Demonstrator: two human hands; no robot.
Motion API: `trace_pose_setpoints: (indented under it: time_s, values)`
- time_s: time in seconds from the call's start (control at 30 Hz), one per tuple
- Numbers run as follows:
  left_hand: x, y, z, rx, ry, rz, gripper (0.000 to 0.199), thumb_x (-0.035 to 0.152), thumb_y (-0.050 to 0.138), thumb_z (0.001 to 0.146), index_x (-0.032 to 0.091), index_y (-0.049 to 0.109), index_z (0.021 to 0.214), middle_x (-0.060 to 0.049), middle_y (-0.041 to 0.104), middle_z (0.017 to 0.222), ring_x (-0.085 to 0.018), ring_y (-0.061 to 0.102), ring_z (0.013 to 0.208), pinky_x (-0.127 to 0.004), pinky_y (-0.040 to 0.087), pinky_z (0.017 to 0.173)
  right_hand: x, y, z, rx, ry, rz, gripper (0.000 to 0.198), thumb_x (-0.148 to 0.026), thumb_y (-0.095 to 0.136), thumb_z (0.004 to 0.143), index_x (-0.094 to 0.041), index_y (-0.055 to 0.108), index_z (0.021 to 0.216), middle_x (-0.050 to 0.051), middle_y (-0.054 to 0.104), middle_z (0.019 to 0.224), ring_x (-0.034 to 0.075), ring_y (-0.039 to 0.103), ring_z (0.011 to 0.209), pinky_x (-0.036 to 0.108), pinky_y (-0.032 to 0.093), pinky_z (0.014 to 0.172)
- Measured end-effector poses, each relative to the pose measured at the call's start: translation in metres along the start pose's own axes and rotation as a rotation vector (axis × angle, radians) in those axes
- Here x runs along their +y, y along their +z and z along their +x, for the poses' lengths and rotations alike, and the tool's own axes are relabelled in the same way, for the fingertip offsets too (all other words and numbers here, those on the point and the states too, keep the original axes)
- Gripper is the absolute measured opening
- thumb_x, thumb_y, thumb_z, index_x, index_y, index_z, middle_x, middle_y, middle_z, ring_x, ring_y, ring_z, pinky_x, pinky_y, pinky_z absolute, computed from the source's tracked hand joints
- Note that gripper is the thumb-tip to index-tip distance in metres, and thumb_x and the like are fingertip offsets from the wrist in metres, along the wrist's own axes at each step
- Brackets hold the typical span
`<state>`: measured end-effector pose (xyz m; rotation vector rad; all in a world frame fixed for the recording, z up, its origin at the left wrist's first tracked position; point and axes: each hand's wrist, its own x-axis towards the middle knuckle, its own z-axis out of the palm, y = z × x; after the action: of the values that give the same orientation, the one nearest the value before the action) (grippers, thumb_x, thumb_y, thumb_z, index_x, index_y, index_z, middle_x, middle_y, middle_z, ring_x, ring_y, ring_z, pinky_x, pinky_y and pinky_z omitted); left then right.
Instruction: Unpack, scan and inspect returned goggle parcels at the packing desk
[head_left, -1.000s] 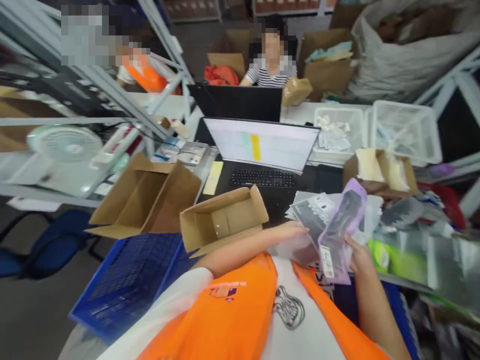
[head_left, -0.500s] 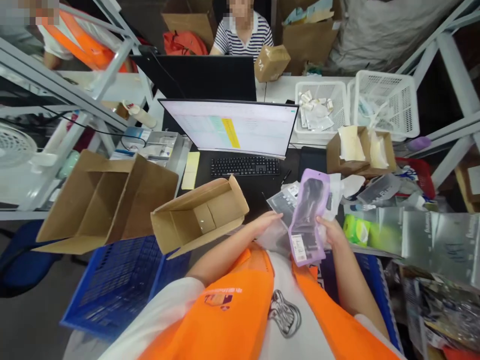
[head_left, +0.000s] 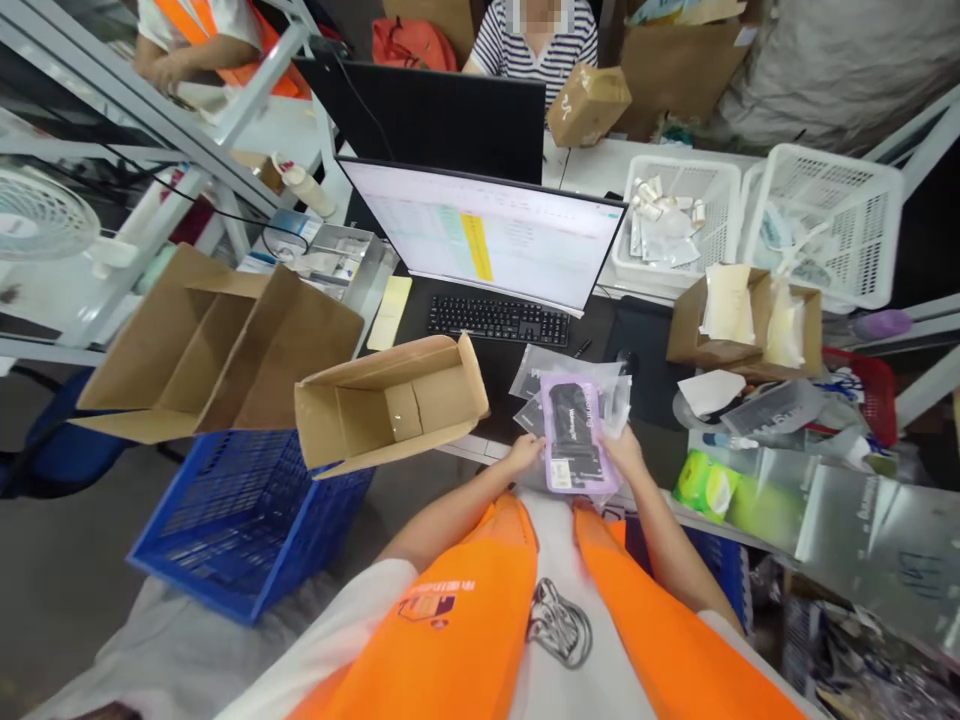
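Observation:
A flat purple-edged pouch point(head_left: 573, 432) with a dark middle and a white label hangs upright before my body. Clear plastic bags point(head_left: 616, 392) show around its top and right side; whether the pouch is inside one I cannot tell. My left hand point(head_left: 527, 453) pinches the lower left edge. My right hand point(head_left: 625, 455) grips the right edge, its fingers partly hidden behind the plastic. Just beyond the pouch, more clear printed bags point(head_left: 531, 370) lie on the desk. An open cardboard box point(head_left: 390, 405) stands left of my left hand.
A larger open carton point(head_left: 225, 350) sits farther left, near a blue crate point(head_left: 247, 530). Keyboard point(head_left: 498, 320) and monitor point(head_left: 480, 235) stand ahead. White baskets point(head_left: 679, 215), small boxes point(head_left: 720, 320) and a green packet point(head_left: 706, 485) are at right. Two people work across the desks.
The pouch, bent and tilted before, now looks flat and upright with clear plastic around it. My left hand has moved from the loose bag to the pouch's left edge. The view has shifted.

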<state>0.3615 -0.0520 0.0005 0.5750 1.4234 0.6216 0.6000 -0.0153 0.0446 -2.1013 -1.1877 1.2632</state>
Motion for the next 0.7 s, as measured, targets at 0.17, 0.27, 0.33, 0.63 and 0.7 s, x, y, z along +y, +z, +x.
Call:
trace_pose_setpoints:
  time_s: [0.17, 0.27, 0.33, 0.63, 0.7]
  values:
    - [-0.018, 0.003, 0.011, 0.125, 0.064, 0.051, 0.031, 0.034, 0.065, 0.097, 0.014, 0.063, 0.121, -0.01, 0.065, 0.122, -0.022, 0.065, 0.107, -0.044, 0.057, 0.092, 0.0, 0.005, -0.026, 0.237, -0.127, -0.309, 0.084, -0.039, 0.062, 0.08, -0.007, 0.034, 0.153, 0.024, 0.018, 0.163, 0.037, 0.007, 0.153, 0.06, 0.016, 0.12]
    - [-0.019, 0.004, 0.012, 0.178, 0.117, 0.06, 0.032, 0.036, 0.064, 0.097, 0.014, 0.064, 0.12, -0.01, 0.065, 0.122, -0.022, 0.065, 0.107, -0.045, 0.056, 0.095, -0.005, 0.005, -0.036, 0.271, -0.226, -0.414, 0.091, -0.04, 0.059, 0.084, -0.004, 0.021, 0.158, 0.023, 0.001, 0.165, 0.037, -0.006, 0.153, 0.063, 0.007, 0.121]
    - [-0.018, 0.003, 0.011, 0.202, 0.14, 0.057, 0.033, 0.039, 0.063, 0.097, 0.014, 0.065, 0.118, -0.01, 0.066, 0.119, -0.022, 0.065, 0.106, -0.045, 0.055, 0.096, -0.009, 0.006, -0.037, 0.229, -0.286, -0.452, 0.082, -0.039, 0.055, 0.087, -0.005, 0.029, 0.156, 0.022, 0.006, 0.165, 0.037, -0.002, 0.153, 0.062, 0.01, 0.121]
    - [-0.015, -0.008, 0.0, 0.15, 0.159, 0.007, 0.036, 0.041, 0.071, 0.089, 0.013, 0.069, 0.111, -0.013, 0.075, 0.108, -0.023, 0.065, 0.109, -0.039, 0.046, 0.106, -0.033, 0.043, 0.002, -0.127, -0.238, -0.565, 0.055, -0.042, 0.056, 0.094, -0.007, 0.057, 0.135, 0.022, 0.062, 0.123, 0.034, 0.058, 0.117, 0.044, 0.044, 0.104]
    - [-0.015, -0.008, 0.001, 0.122, 0.133, -0.004, 0.037, 0.04, 0.075, 0.085, 0.012, 0.071, 0.109, -0.014, 0.076, 0.106, -0.025, 0.066, 0.109, -0.039, 0.047, 0.105, -0.038, 0.053, 0.012, -0.154, -0.173, -0.589, 0.055, -0.045, 0.059, 0.093, -0.006, 0.058, 0.133, 0.024, 0.063, 0.121, 0.034, 0.06, 0.115, 0.046, 0.045, 0.101]
